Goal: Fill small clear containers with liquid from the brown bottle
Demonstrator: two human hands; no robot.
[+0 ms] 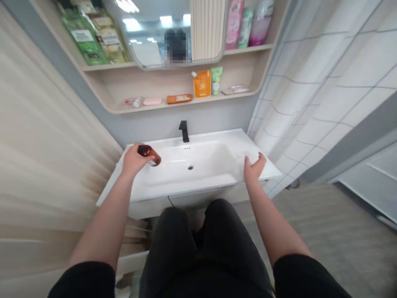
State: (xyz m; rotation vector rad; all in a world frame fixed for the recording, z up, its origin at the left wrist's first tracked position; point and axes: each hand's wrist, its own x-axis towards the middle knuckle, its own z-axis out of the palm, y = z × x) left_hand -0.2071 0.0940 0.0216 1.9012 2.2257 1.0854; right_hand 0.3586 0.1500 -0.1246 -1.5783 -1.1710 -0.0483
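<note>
My left hand (pixel 134 160) is closed around an amber-brown bottle (pixel 150 154) with a dark top, tilted over the left end of the white sink (pixel 173 187). Part of a pale label shows on the bottle's lower side. Over the sink's right end is my right hand (pixel 254 166), its thumb and fingers spread apart. I can make out nothing in it. Between the hands, at the back of the basin, stands a black faucet (pixel 184 131). The drain (pixel 190 167) is visible in the basin's bottom.
Above the sink hangs a mirror cabinet (pixel 169 108). Its low shelf holds an orange pouch (pixel 202 84), a green tube (pixel 216 80), an orange-brown flat item (pixel 179 98) and a pink bar (pixel 152 101). Tall bottles fill the side shelves. Curtains (pixel 46 136) hang at left and right.
</note>
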